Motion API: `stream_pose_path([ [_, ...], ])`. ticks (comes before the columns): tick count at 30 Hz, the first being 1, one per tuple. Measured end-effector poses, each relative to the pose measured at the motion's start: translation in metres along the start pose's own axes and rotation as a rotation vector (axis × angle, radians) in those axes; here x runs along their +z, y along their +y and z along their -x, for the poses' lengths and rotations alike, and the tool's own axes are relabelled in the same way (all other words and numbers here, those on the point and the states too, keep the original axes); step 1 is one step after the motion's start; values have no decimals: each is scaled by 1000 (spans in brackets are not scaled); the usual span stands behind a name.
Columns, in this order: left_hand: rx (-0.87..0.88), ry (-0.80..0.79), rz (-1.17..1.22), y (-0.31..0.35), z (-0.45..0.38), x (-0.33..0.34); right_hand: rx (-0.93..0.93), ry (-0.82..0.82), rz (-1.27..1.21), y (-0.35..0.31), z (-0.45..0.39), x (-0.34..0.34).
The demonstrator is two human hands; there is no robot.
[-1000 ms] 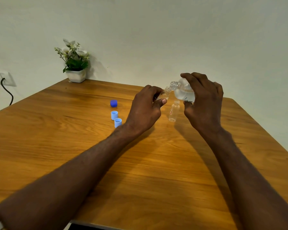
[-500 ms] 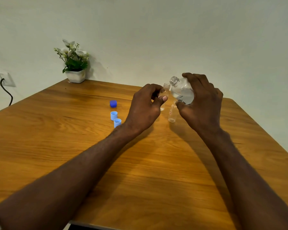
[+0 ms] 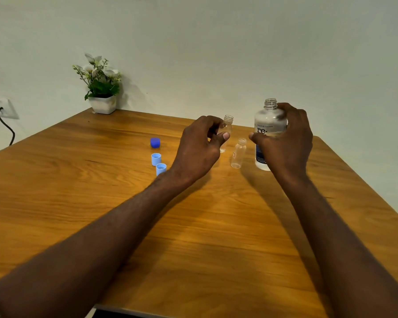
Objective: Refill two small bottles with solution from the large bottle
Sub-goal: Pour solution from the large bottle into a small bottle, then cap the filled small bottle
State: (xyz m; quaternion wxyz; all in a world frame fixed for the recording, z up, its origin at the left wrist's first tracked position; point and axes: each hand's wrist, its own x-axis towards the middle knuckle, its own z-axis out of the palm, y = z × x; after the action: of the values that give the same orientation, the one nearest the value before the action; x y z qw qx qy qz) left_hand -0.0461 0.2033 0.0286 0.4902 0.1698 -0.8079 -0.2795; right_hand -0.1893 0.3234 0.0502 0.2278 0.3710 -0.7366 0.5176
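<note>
Fingers of my left hand (image 3: 199, 146) pinch one small bottle (image 3: 225, 131); my right hand (image 3: 285, 143) grips the large bottle (image 3: 268, 134) upright beside it. I should tilt slowly, mouth over mouth.

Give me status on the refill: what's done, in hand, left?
Done: all three bottles uncapped; dark blue cap and two light blue caps lie on the table. In hand: left hand holds one small bottle upright, right hand the upright large bottle; its fill level can't be read. Left: second small bottle looks empty; then capping.
</note>
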Motion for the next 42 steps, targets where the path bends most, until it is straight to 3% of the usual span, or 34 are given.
stream_pose_path([
  [8, -51, -31, -8, -6, 3, 3, 275, 31, -104, 24, -4, -1],
  [18, -87, -55, -18, -4, 3, 2, 322, -104, -164, 31, -10, -4],
  [21, -87, -59, -30, -4, 2, 2, 329, -72, -179, 25, -9, -5],
  [23, -90, -53, -23, -3, 2, 1, 258, 35, -126, 16, -7, -8],
  [28, -110, -1, 2, -1, 0, -6, -130, 282, 13, -8, 3, -7],
  [32, -136, 63, -35, 1, -1, -12, -270, 145, -60, -18, 14, 7],
  [42, -121, 91, -70, -5, 8, -55, -250, -286, -176, -37, 49, 43],
])
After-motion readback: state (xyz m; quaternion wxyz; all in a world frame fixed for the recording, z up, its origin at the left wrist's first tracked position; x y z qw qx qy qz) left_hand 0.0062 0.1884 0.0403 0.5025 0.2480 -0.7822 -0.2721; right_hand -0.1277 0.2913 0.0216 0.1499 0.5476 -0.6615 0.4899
